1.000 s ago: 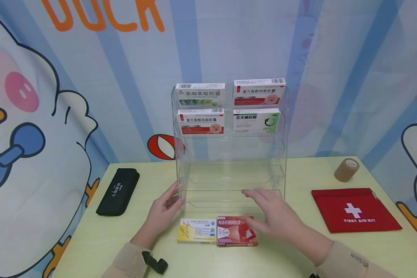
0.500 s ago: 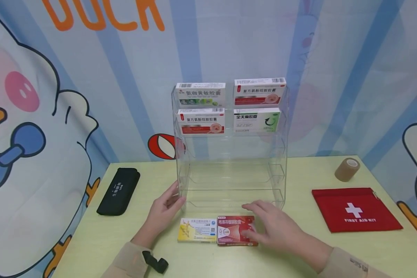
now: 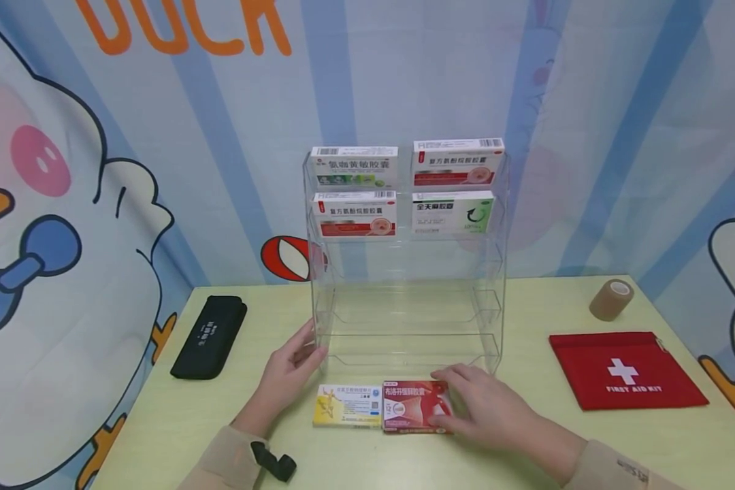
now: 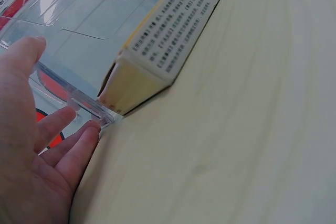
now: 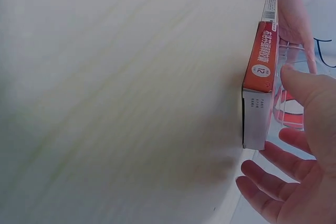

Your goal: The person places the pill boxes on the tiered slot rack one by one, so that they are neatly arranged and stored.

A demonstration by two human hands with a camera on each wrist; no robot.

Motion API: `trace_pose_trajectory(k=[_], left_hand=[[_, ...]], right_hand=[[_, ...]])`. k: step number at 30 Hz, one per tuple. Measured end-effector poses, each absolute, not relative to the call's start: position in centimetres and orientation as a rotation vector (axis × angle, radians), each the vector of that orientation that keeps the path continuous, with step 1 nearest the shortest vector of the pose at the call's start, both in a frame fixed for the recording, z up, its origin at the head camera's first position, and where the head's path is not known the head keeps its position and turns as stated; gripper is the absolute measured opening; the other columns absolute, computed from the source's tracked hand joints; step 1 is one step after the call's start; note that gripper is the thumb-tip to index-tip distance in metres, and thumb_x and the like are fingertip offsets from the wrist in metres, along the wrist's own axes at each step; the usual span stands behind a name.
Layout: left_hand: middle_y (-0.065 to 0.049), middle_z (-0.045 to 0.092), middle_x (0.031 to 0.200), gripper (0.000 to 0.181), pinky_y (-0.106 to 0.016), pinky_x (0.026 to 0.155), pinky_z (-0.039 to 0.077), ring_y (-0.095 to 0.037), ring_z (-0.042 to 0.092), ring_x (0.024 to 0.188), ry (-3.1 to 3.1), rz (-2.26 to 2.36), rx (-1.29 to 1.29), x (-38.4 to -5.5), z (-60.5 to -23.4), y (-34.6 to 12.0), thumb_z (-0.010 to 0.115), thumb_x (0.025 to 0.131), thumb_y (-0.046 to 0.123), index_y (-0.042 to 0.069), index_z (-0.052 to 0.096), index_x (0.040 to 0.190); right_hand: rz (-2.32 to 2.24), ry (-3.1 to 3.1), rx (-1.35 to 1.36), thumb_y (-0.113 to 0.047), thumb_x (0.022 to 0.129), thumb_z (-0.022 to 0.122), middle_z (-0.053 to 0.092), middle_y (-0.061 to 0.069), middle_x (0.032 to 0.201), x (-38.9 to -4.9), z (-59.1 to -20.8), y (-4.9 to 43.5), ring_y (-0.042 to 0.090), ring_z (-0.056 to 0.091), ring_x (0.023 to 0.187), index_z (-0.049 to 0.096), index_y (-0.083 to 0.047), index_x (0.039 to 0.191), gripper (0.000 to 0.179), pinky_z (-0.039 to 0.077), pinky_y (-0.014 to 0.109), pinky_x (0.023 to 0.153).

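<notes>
My left hand (image 3: 289, 371) holds the lower left side of a clear acrylic display rack (image 3: 404, 309), the thumb in front and the other fingers around the outer edge. In the left wrist view its fingertips (image 4: 90, 129) are right at the rack's bottom corner. My right hand (image 3: 486, 408) is at the right end of a red medicine box (image 3: 407, 408), which lies flat on the table. Its thumb reaches over the lower right corner and its index finger is near the upper right one; in the right wrist view the fingers are spread. A yellow and white medicine box (image 3: 349, 406) lies against the red one's left side.
Upright in the rack's upper tiers are several medicine boxes (image 3: 358, 216); its lower tiers are bare. A black case (image 3: 209, 338) lies left on the table. To the right are a red first aid pouch (image 3: 627, 372) and a tan bandage roll (image 3: 611, 299).
My right hand has come down from in front of the rack's lowest tier to the red box's right end. The left hand and the boxes stay where they were.
</notes>
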State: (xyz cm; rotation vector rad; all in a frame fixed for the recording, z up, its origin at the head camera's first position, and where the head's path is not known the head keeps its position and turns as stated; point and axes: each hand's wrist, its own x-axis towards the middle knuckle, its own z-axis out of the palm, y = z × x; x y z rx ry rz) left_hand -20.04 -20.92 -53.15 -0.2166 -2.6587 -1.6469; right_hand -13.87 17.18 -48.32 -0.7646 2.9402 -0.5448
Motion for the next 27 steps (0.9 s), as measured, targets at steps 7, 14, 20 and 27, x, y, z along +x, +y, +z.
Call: trace_pose_trajectory(k=[7, 14, 20, 27], left_hand=[[-0.004, 0.057, 0.168, 0.068, -0.046, 0.12, 0.056, -0.032, 0.064, 0.148, -2.64, -1.649, -0.248, -20.23, -53.45, -20.97, 0.07, 0.109, 0.041, 0.044, 0.04, 0.169], [-0.002, 0.057, 0.167, 0.068, -0.048, 0.12, 0.055, -0.031, 0.063, 0.148, -2.655, -1.648, -0.205, -20.21, -53.54, -21.0, 0.071, 0.108, 0.043, 0.047, 0.039, 0.169], [-0.003, 0.056, 0.168, 0.068, -0.048, 0.121, 0.055, -0.032, 0.063, 0.148, -2.65, -1.658, -0.211, -20.22, -53.58, -20.99, 0.07, 0.109, 0.042, 0.046, 0.039, 0.169], [-0.004, 0.057, 0.168, 0.069, -0.048, 0.12, 0.055, -0.032, 0.064, 0.148, -2.648, -1.656, -0.217, -20.25, -53.73, -21.06, 0.07, 0.109, 0.044, 0.045, 0.039, 0.17]], right_hand=[[-0.515, 2.964, -0.766, -0.057, 0.092, 0.085, 0.071, 0.009, 0.146, -13.63, -48.75, 17.37, 0.033, 0.068, 0.135, 0.065, -0.01, 0.15, 0.077, 0.061, 0.056, 0.113], [-0.531, 2.99, -0.811, -0.061, 0.092, 0.084, 0.072, 0.006, 0.139, -13.47, -48.59, 17.38, 0.03, 0.071, 0.128, 0.067, -0.01, 0.147, 0.077, 0.063, 0.054, 0.109], [-0.554, 3.021, -0.809, -0.058, 0.088, 0.089, 0.072, 0.0, 0.133, -13.34, -48.54, 17.44, 0.021, 0.071, 0.118, 0.069, -0.011, 0.144, 0.077, 0.065, 0.048, 0.106], [-0.672, 3.012, -0.719, -0.045, 0.082, 0.098, 0.066, -0.005, 0.127, -13.23, -48.32, 17.5, 0.01, 0.067, 0.106, 0.073, -0.015, 0.139, 0.069, 0.069, 0.039, 0.096]])
